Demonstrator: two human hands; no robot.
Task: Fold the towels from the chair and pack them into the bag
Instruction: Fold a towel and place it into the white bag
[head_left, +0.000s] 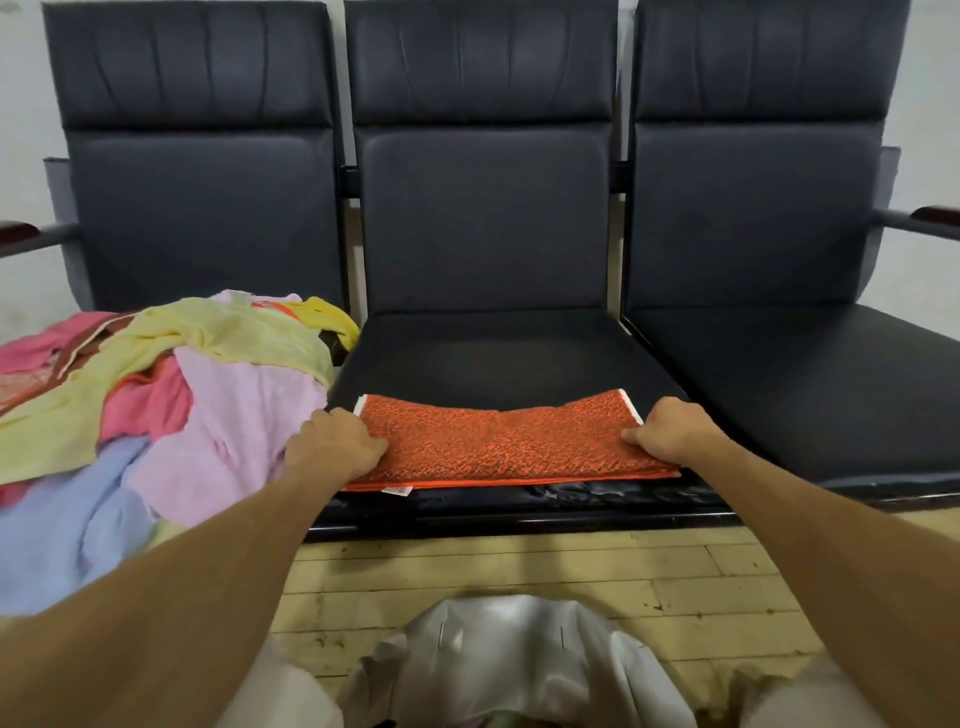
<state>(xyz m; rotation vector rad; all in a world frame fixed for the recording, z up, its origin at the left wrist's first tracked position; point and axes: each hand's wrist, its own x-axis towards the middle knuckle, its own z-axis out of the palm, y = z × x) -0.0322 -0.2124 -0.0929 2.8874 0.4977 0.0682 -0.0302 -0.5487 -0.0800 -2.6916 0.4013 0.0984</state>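
Observation:
An orange towel (498, 441) lies folded into a long strip along the front of the middle seat (483, 353). My left hand (332, 447) grips its left end and my right hand (670, 434) grips its right end, fingers curled over the edges. A heap of loose towels (156, 395) in yellow, pink, lilac and blue covers the left seat. A pale silvery bag (514, 660) lies on the floor below, between my knees.
Three dark padded seats stand joined in a row; the right seat (810, 384) holds nothing. Armrests (930, 218) stick out at both ends. Wooden floorboards (519, 566) run in front of the seats.

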